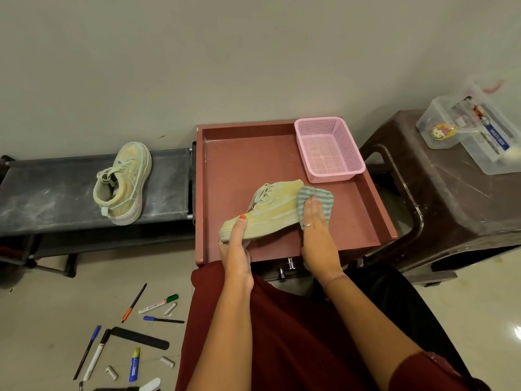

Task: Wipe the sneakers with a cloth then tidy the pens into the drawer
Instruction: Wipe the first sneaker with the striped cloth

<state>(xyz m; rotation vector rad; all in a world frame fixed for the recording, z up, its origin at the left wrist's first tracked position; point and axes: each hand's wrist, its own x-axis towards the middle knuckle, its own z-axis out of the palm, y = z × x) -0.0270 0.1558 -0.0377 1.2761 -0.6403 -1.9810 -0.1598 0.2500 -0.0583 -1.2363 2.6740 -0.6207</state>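
Open reddish-brown drawer [242, 153] above pale tiled floor [50, 311] — dusty yellow-green canvas sneaker [270, 213] in left hand's [235, 246] grasp, flat right hand [315, 224] on striped grey-green cloth [317, 197].

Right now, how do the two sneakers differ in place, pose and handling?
The sneaker on the rack stands upright on its sole on the dark shoe rack, untouched. The sneaker in the drawer lies tipped on its side in the open red drawer; the left hand grips its heel while the right hand presses a striped cloth to its toe. Both are pale green-yellow lace-ups.
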